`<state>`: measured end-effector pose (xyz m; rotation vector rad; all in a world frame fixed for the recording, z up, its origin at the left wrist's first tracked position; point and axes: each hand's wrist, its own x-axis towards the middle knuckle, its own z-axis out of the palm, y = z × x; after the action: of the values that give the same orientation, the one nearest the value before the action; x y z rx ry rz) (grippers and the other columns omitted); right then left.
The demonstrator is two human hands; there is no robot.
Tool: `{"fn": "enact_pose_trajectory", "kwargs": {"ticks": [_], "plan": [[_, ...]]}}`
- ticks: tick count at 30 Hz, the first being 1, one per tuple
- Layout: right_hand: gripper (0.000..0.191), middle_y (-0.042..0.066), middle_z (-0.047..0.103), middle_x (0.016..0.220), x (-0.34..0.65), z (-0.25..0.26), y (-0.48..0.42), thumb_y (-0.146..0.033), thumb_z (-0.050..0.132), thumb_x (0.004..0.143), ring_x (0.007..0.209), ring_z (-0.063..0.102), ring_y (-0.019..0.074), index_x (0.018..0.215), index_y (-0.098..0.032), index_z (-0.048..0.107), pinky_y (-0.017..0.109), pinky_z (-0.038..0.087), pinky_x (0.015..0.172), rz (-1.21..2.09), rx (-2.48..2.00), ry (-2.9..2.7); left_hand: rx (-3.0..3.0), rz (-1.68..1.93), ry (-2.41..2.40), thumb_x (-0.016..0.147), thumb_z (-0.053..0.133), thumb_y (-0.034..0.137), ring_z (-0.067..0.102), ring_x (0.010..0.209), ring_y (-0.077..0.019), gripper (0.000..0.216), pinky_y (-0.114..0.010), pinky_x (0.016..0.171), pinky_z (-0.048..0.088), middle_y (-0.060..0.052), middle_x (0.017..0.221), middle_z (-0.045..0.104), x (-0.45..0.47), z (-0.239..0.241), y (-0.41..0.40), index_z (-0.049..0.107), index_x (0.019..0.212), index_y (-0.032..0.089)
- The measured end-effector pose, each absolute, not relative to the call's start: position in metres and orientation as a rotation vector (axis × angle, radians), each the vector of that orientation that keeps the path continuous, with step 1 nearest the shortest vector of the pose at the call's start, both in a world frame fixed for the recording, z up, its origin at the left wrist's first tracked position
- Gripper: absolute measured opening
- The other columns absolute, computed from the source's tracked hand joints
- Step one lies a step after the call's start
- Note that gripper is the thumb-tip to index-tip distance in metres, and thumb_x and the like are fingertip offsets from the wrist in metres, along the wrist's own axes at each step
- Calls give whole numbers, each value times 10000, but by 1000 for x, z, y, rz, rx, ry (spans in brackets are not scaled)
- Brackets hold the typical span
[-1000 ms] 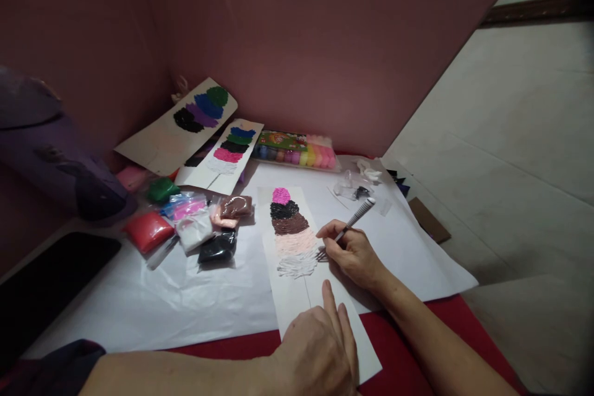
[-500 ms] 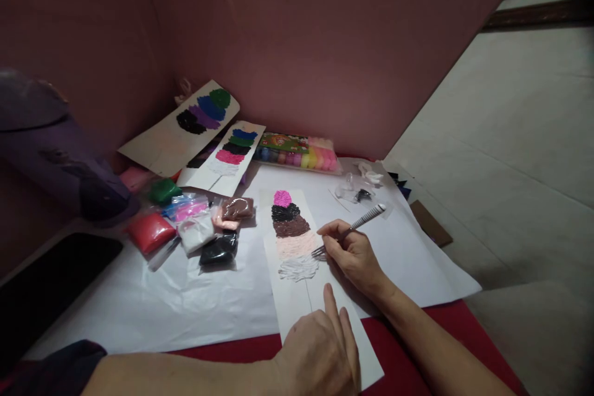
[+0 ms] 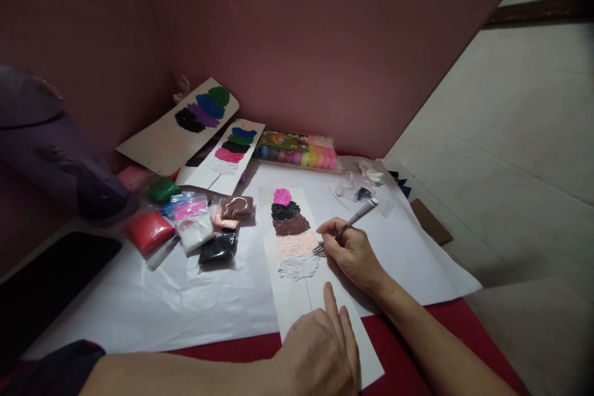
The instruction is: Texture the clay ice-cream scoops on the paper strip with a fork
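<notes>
My right hand (image 3: 350, 253) is closed around a fork (image 3: 362, 213) with a striped handle. The fork's tines touch the right edge of the clay picture, where the peach and white bands meet. That picture, in stacked pink, black, brown, peach and white clay (image 3: 292, 227), is on a long white card (image 3: 343, 328). Below the bands a thin line runs down the card. My left hand (image 3: 320, 349) presses on the card's lower part, fingers stretched out and holding nothing.
Left of the card lie clay packets, among them red (image 3: 149, 232), black (image 3: 219, 249) and brown (image 3: 237, 207). Two finished-looking cards (image 3: 234, 154) lean behind, beside a clay pack (image 3: 299, 151). A phone-like dark slab (image 3: 55, 284) and purple bottle (image 3: 60, 148) are at left.
The fork's handle has tilted slightly to the left and up in my right hand, its tines staying at the same edge. My left hand has not moved.
</notes>
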<state>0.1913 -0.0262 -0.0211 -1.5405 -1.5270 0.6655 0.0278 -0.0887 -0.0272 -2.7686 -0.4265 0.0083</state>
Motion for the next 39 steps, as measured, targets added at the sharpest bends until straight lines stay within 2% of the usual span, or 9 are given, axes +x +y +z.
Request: {"fn": "enact_pose_trajectory", "kwargs": {"ticks": [5, 10, 17, 19, 22, 26, 31, 34, 39], "plan": [[130, -63, 419, 531, 195, -21, -27, -220, 493, 829, 441, 342, 85, 852, -161, 606, 218, 297, 434, 608, -1521, -1487, -2771, -8, -490, 928, 404, 464, 527, 545, -157, 611, -275, 448, 304, -334, 1245, 534, 28, -30, -89, 453, 1349, 25], [102, -72, 396, 517, 199, -22, -29, -214, 514, 822, 433, 327, 82, 844, -168, 603, 209, 280, 412, 527, -1474, -1368, -2810, 15, -465, 939, 302, 520, 559, 547, -178, 667, -290, 417, 315, -361, 1302, 452, 31, -29, -88, 435, 1357, 17], [102, -62, 430, 520, 189, -18, -39, -232, 521, 808, 420, 357, 84, 836, -171, 598, 204, 304, 392, 678, -1436, -1366, -2826, 231, -517, 941, 384, 369, 601, 554, -207, 556, -312, 412, 362, -364, 1341, 359, 42, -31, -91, 402, 1384, 34], [104, -65, 416, 519, 185, -17, -42, -232, 519, 804, 416, 344, 80, 831, -171, 599, 203, 296, 390, 708, -1434, -1384, -2847, 172, -465, 950, 351, 366, 601, 556, -207, 559, -304, 411, 359, -370, 1332, 373, 43, -29, -91, 385, 1394, 27], [98, -66, 403, 518, 179, -16, -45, -216, 517, 800, 422, 346, 77, 818, -167, 600, 204, 290, 399, 732, -1429, -1432, -2860, 281, -498, 933, 395, 390, 599, 532, -208, 598, -295, 404, 355, -379, 1271, 449, 42, -23, -90, 365, 1408, 28], [89, -70, 411, 520, 176, -18, -46, -193, 501, 824, 422, 358, 77, 831, -172, 588, 206, 302, 410, 755, -1409, -1488, -2879, 203, -426, 947, 341, 287, 579, 508, -186, 513, -278, 389, 313, -357, 1239, 505, 40, -20, -88, 402, 1392, 40], [122, -46, 475, 575, 178, -21, -45, -157, 479, 829, 466, 412, 81, 829, -166, 601, 207, 338, 454, 717, -1429, -1606, -2888, 77, -391, 966, 262, 413, 550, 491, -172, 576, -278, 402, 301, -348, 1148, 583, 37, -25, -87, 485, 1331, 28], [146, -39, 489, 605, 179, -22, -44, -132, 465, 816, 478, 409, 78, 815, -161, 607, 207, 345, 470, 671, -1433, -1654, -2869, 44, -394, 969, 219, 433, 549, 489, -169, 611, -284, 402, 311, -364, 1175, 556, 37, -26, -87, 491, 1324, 16], [159, -60, 418, 547, 183, -20, -42, -126, 447, 803, 464, 368, 84, 816, -157, 603, 208, 327, 455, 646, -1459, -1648, -2836, 67, -404, 954, 289, 398, 552, 488, -180, 579, -290, 380, 312, -375, 1229, 507, 38, -30, -89, 447, 1357, 13]]}}
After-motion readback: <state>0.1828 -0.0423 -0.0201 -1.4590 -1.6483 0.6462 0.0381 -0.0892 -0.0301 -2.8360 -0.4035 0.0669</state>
